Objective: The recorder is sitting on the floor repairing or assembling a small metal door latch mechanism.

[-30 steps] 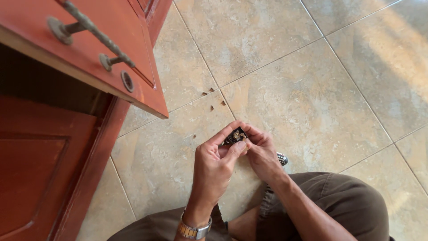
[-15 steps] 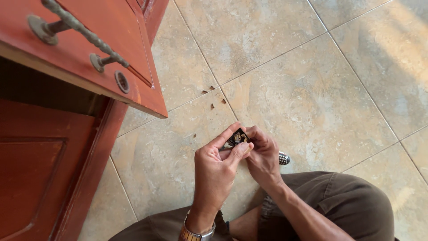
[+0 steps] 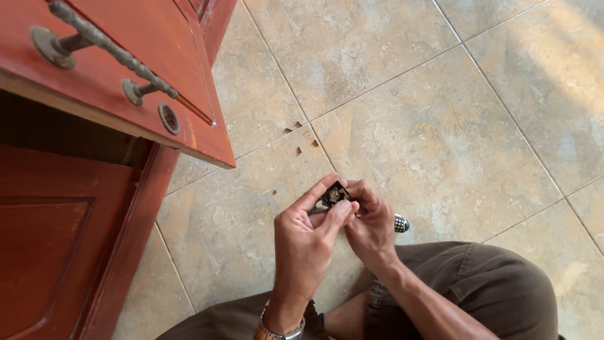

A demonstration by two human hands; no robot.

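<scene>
Both of my hands meet low in the middle of the head view, above the tiled floor. My left hand (image 3: 305,242) pinches a small dark metal part (image 3: 335,193) between thumb and forefinger. My right hand (image 3: 372,223) grips the same part from the right side, its fingers curled around it. A small knurled metal end (image 3: 401,223) sticks out to the right of my right hand; what it belongs to is hidden. A metal watch (image 3: 277,330) is on my left wrist.
A red wooden door (image 3: 126,82) with a twisted metal handle (image 3: 100,47) and a round keyhole (image 3: 168,118) stands open at the upper left. Small dark bits (image 3: 298,137) lie on the beige floor tiles (image 3: 440,126). My knees in brown trousers (image 3: 497,289) fill the bottom.
My hands have stayed together on the small part, with the fingers shifting slightly on it. The view has drifted a little, so the door handle sits further left.
</scene>
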